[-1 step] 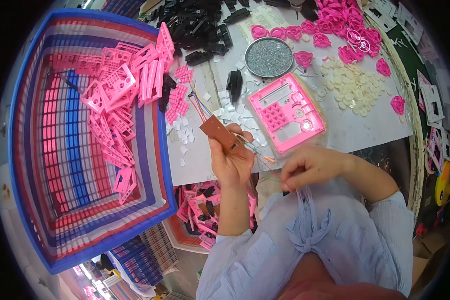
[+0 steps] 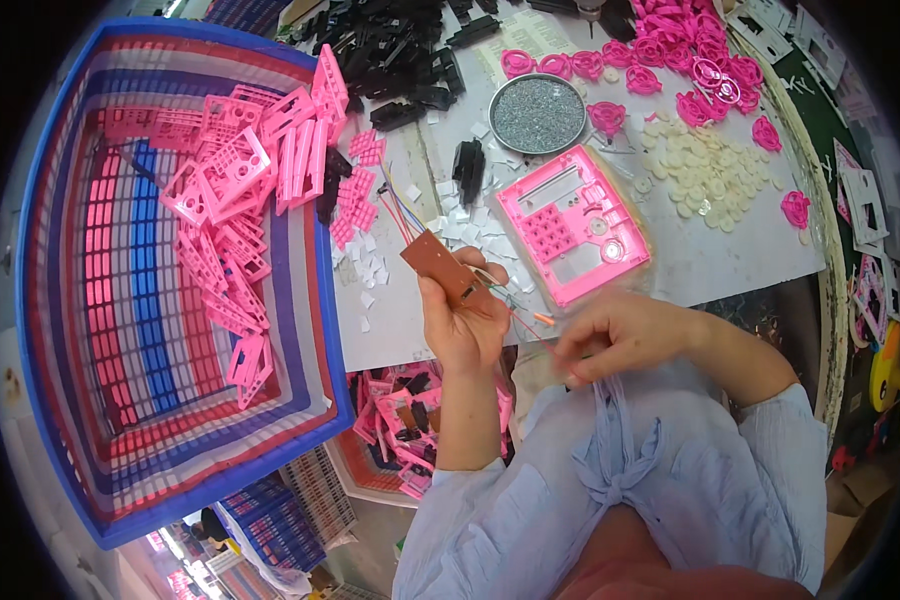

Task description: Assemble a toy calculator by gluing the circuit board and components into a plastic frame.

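Observation:
My left hand (image 2: 470,322) grips a brown circuit board (image 2: 448,270) above the table's near edge. Several thin coloured wires (image 2: 398,212) run from the board's far end, and more come out by my fingertips. A red wire (image 2: 532,335) leads from there toward my right hand (image 2: 615,340), whose fingers are pinched on it; the wire's end is hidden. Beyond my hands a pink plastic casing panel (image 2: 570,225) lies tilted on a padded, clear-wrapped support, with a grid of small pink keys and a round part in it.
At left stands a striped plastic basket (image 2: 65,400) with pink panels (image 2: 235,180). Black parts (image 2: 390,50), a round dish of metal bits (image 2: 538,114), pink rings (image 2: 700,50), white discs (image 2: 705,175) and white squares (image 2: 470,225) cover the table. Below sits a bin of pink parts (image 2: 395,420).
My right hand has shifted slightly left along the red wire, with its fingers a little raised. My left hand and the board have hardly moved.

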Tool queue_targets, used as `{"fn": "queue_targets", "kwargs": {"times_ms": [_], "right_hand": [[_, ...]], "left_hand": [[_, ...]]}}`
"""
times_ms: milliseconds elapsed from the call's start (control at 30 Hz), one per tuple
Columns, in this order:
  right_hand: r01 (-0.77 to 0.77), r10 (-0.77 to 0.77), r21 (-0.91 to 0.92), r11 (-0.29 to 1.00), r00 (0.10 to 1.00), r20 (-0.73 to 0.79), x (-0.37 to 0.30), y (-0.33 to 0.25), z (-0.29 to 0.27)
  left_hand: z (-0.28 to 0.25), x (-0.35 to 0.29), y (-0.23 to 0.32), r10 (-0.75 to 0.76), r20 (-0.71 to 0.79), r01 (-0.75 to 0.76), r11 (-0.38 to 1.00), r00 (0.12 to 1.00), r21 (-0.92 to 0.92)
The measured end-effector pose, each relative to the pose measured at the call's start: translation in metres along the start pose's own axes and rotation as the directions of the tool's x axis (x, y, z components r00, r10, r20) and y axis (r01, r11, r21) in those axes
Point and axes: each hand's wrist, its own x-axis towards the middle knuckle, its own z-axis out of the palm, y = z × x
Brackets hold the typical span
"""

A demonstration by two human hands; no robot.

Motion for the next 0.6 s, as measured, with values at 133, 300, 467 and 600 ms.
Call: {"fn": "queue_targets", "kwargs": {"times_ms": [133, 300, 467, 600], "right_hand": [[0.009, -0.32, -0.584, 0.812, 0.843, -0.432, 0.0, -0.005, 0.011], [-0.066, -0.323, -0.575, 0.816, 0.773, -0.546, 0.005, -0.002, 0.013], [-0.013, -0.249, -0.372, 0.928, 0.721, -0.647, 0.014, -0.006, 0.003], [0.252, -0.251, -0.079, 0.965, 0.785, -0.566, 0.021, 0.003, -0.004]], "left_hand": [[-0.008, -0.002, -0.004, -0.006, -0.002, 0.006, 0.999, 1.0, 0.035], [-0.009, -0.003, -0.007, -0.025, -0.008, 0.024, 0.998, 1.0, -0.061], [-0.007, -0.002, -0.005, -0.046, 0.097, 0.053, 0.996, 0.994, -0.072], [-0.016, -0.003, -0.005, -0.04, 0.123, 0.045, 0.998, 0.992, -0.042]]}}
